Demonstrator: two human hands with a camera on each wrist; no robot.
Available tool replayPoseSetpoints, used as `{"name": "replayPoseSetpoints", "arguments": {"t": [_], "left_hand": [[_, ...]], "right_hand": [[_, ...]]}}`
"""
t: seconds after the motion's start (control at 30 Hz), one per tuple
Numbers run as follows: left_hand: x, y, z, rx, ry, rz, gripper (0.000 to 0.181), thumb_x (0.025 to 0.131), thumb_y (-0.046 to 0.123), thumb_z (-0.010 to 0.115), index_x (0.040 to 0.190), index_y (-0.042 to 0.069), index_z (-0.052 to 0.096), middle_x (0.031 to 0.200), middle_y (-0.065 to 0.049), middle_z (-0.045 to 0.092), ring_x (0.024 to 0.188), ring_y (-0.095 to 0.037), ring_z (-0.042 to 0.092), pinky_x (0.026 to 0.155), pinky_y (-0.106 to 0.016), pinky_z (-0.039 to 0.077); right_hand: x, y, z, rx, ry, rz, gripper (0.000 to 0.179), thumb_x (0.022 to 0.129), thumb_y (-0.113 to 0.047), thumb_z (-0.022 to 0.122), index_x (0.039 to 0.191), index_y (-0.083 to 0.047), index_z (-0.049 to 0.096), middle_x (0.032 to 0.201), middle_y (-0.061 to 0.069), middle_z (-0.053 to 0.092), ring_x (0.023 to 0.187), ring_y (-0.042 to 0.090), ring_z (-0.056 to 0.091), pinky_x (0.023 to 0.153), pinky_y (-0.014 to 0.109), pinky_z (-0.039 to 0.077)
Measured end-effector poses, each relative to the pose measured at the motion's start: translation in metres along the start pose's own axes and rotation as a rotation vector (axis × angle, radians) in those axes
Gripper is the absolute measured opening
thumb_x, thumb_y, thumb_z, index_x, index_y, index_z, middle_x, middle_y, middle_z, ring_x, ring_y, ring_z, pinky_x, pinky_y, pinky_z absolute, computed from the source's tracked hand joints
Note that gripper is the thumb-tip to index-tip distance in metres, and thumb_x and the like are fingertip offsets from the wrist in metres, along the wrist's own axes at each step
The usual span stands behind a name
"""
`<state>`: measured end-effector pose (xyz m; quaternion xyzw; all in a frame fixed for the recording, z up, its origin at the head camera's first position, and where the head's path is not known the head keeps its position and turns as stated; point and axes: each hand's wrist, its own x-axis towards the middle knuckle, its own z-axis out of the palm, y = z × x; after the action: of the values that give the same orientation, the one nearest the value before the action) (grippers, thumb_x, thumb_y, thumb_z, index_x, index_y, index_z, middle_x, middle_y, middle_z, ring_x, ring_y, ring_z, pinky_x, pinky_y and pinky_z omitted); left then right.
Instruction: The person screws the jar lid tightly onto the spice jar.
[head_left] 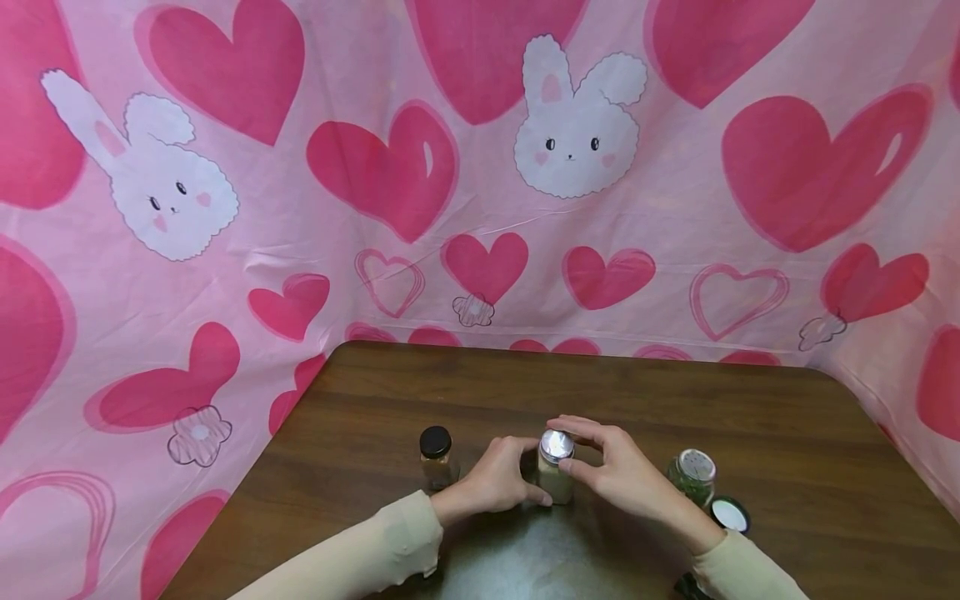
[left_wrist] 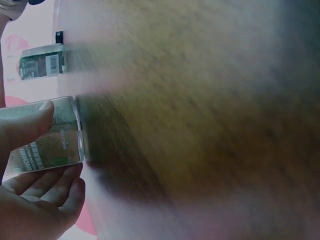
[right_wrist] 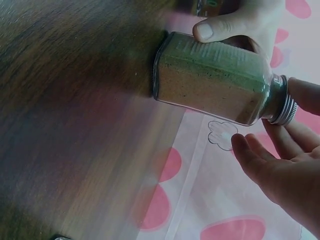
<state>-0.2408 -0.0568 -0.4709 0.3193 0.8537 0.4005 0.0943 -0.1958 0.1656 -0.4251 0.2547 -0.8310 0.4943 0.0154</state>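
Observation:
A square glass spice jar filled with a tan-green seasoning stands upright on the wooden table. My left hand grips its lower body, with the thumb laid along one side in the right wrist view. At the top, my right hand pinches the shiny metal lid between thumb and fingers. Printed lettering shows on the jar's glass in the left wrist view, partly covered by the left thumb.
Left of the hands stands a jar with a black cap. By the right forearm are a jar of green herbs with a perforated silver top and a black cap with a white liner. A heart-patterned pink cloth hangs behind the table.

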Motion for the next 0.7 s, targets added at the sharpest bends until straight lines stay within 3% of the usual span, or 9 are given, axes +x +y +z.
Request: {"name": "replayPoseSetpoints", "arguments": {"t": [0.7], "left_hand": [[0.0016,-0.0017,0.0012,0.021,0.005,0.012,0.058,0.073,0.018,0.100,0.124,0.011,0.074,0.109,0.013,0.072,0.100,-0.001,0.064,0.088,-0.025,0.052]], "right_hand": [[-0.0005,-0.0034,0.0026,0.007,0.049,0.044,0.040,0.095,-0.010,0.080,0.133,-0.009,0.071,0.142,0.017,0.063,0.133,0.039,0.057,0.103,0.061,0.047]]}}
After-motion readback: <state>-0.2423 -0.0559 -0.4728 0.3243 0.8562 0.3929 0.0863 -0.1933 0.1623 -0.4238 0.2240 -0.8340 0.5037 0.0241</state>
